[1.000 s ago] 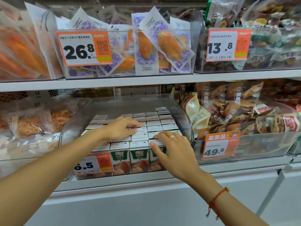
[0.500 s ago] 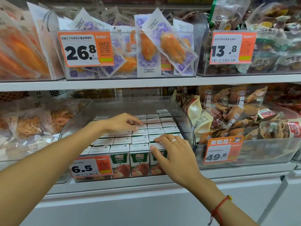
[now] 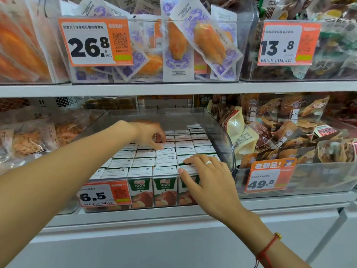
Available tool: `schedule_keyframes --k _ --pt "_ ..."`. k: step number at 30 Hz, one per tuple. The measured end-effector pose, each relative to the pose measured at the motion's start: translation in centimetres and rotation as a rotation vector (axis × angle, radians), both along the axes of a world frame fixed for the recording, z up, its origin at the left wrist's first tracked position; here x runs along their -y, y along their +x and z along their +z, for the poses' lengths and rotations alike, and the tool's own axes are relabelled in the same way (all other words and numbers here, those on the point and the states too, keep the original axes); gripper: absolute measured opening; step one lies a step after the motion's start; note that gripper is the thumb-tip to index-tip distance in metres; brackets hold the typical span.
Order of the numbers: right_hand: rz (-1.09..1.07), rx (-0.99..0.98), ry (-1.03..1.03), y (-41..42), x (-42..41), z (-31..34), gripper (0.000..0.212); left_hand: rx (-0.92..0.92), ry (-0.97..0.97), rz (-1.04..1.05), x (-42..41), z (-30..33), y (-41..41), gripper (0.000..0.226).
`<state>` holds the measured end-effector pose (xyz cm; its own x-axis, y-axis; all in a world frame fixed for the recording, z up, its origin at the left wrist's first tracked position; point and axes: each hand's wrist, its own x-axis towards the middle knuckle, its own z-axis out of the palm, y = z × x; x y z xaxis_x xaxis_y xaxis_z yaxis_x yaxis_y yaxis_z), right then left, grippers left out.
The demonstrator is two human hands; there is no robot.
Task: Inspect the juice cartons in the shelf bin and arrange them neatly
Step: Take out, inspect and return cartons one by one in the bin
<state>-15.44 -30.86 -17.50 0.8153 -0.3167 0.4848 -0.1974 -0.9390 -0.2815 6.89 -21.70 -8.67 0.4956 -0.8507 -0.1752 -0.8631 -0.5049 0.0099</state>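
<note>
Several small apple juice cartons (image 3: 144, 161) stand upright in tight rows inside a clear plastic shelf bin (image 3: 222, 136); their white tops show, and green fronts with apples face me in the front row. My left hand (image 3: 149, 133) reaches deep into the bin, fingers curled down onto carton tops in the middle rows. My right hand (image 3: 206, 176), with a ring, lies flat with spread fingers on the front right cartons. Neither hand has lifted a carton.
An orange 6.5 price tag (image 3: 104, 195) covers the bin's front left. Clear bins of snack bags (image 3: 289, 140) sit to the right and dried food packs (image 3: 34, 138) to the left. The upper shelf (image 3: 173, 88) overhangs with crab-snack packets (image 3: 179, 49).
My left hand has moved farther back into the bin across the carton tops. My right hand has stayed on the front right cartons. The camera has come closer.
</note>
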Motion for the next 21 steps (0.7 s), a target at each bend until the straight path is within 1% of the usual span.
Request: schedule_keyframes --k 8,10,13,17,19,21 --pt "0.002 -0.013 -0.011 -0.1 0.0 0.0 0.044 -0.027 0.012 0.026 0.3 -0.5 0.4 0.044" --pt "0.010 -0.009 -0.024 -0.1 0.0 0.0 0.049 -0.050 -0.048 0.045 0.1 -0.4 0.4 0.045" --pt "0.016 -0.003 -0.032 -0.1 0.0 0.0 0.053 -0.086 -0.267 0.035 -0.3 -0.2 0.4 0.043" --pt "0.006 0.000 -0.044 -0.1 0.1 -0.1 0.045 -0.201 -0.608 0.081 -1.2 -0.5 0.0 0.023" --pt "0.002 -0.006 -0.056 -0.1 0.1 -0.2 0.043 -0.242 -0.760 0.131 -1.6 -0.9 -0.6 0.024" --pt "0.000 -0.021 -0.064 -0.2 0.1 -0.1 0.045 -0.222 -0.932 0.193 -2.0 -1.1 -1.5 0.027"
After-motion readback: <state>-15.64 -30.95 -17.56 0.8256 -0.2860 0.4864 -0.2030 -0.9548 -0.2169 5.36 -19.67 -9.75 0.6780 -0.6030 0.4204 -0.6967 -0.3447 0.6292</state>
